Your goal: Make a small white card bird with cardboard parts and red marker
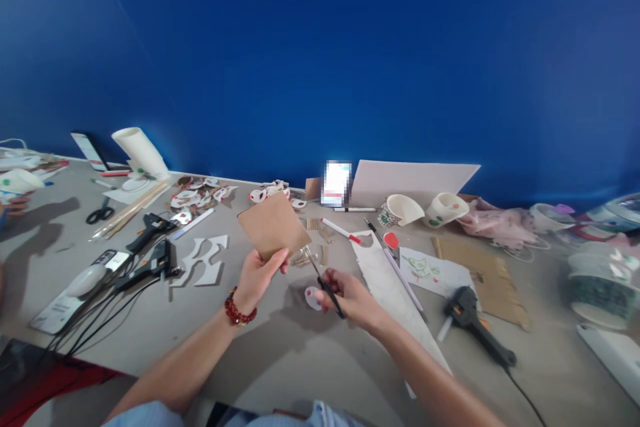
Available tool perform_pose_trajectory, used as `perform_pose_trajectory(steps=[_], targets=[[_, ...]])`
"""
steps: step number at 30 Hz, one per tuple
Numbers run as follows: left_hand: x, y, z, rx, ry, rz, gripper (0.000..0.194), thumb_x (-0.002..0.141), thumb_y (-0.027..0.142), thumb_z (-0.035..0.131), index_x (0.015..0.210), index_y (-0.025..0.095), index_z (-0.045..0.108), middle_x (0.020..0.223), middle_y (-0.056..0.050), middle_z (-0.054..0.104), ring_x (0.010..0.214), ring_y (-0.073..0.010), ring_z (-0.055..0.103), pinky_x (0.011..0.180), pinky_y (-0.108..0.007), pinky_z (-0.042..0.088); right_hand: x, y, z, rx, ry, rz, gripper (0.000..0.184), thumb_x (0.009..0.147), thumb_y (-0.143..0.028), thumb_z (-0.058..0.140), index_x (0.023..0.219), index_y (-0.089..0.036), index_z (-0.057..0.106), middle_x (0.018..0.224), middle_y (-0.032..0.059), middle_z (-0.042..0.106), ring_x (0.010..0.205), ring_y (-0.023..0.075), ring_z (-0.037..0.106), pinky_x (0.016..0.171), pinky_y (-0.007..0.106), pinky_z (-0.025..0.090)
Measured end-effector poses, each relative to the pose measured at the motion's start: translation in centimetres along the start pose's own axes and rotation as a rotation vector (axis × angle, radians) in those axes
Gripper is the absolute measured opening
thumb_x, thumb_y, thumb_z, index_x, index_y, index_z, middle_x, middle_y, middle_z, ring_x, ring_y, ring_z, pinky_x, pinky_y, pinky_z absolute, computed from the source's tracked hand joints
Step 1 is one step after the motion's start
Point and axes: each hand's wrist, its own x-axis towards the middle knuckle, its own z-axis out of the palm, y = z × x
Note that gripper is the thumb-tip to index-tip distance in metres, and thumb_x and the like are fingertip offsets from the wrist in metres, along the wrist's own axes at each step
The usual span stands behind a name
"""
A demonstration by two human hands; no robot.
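My left hand [260,277] is closed on the lower edge of a square piece of brown cardboard [274,225], thumb in front, raised above the table. My right hand [345,293] grips a pair of scissors [330,295] with black handles. The metal blades reach up and left to the cardboard's lower right corner; whether they touch it I cannot tell. A small white paper piece with a red spot [313,298] shows at my right fingertips; whether it is held or lies on the table is unclear. Small cardboard strips [320,255] lie behind the blades.
Black glue guns [150,263] with cables lie left, another glue gun [475,323] right. White paper cutouts [207,260], a red-capped marker [340,230] and a corrugated cardboard sheet [493,280] surround my hands. A lit phone [336,183] leans at the blue wall. Another person's hand [17,203] shows far left.
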Motion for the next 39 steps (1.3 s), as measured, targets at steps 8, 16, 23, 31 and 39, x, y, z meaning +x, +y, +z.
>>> perform_pose_trajectory(steps=[8,16,23,31,39], targets=[[-0.29,-0.41,0.07,0.111,-0.011,-0.023,0.028,0.077,0.037,0.069,0.062,0.014,0.065,0.056,-0.002,0.064,0.054,-0.0131,0.057,0.056,-0.021,0.047,0.42,-0.27,0.66,-0.013,-0.012,0.009,0.045,0.077,-0.056,0.068,0.074,-0.021,0.041,0.059,-0.0033,0.057,0.056,0.0126,0.053,0.053,0.021,0.035],[-0.42,-0.01,0.1,0.083,-0.056,-0.027,0.028,0.077,0.038,0.07,0.063,0.014,0.065,0.056,-0.001,0.063,0.053,-0.0116,0.056,0.055,-0.021,0.047,0.48,-0.37,0.45,-0.022,-0.006,0.022,0.045,0.076,-0.055,0.069,0.07,-0.021,0.041,0.054,-0.0041,0.055,0.052,0.0113,0.049,0.05,0.021,0.032],[-0.32,-0.1,0.13,0.055,-0.067,-0.046,0.029,0.077,0.039,0.07,0.064,0.014,0.064,0.056,0.0,0.062,0.051,-0.0103,0.055,0.055,-0.021,0.045,0.65,-0.03,0.49,-0.023,-0.004,0.007,0.047,0.074,-0.055,0.07,0.069,-0.021,0.039,0.053,-0.0051,0.055,0.05,0.0107,0.048,0.05,0.021,0.034],[-0.34,0.11,0.3,0.059,-0.075,-0.061,0.03,0.075,0.041,0.071,0.065,0.014,0.064,0.057,-0.001,0.063,0.051,-0.0113,0.055,0.054,-0.022,0.046,0.73,0.42,0.56,-0.05,-0.002,-0.019,0.046,0.076,-0.058,0.067,0.069,-0.021,0.04,0.05,-0.005,0.055,0.048,0.0112,0.049,0.048,0.021,0.033],[-0.29,-0.01,0.24,0.038,-0.092,-0.068,0.028,0.076,0.039,0.07,0.066,0.014,0.063,0.057,0.0,0.062,0.05,-0.0103,0.054,0.054,-0.021,0.045,0.61,0.18,0.73,-0.065,-0.003,-0.042,0.046,0.076,-0.057,0.068,0.067,-0.021,0.04,0.049,-0.0057,0.052,0.047,0.0102,0.044,0.047,0.02,0.031]])
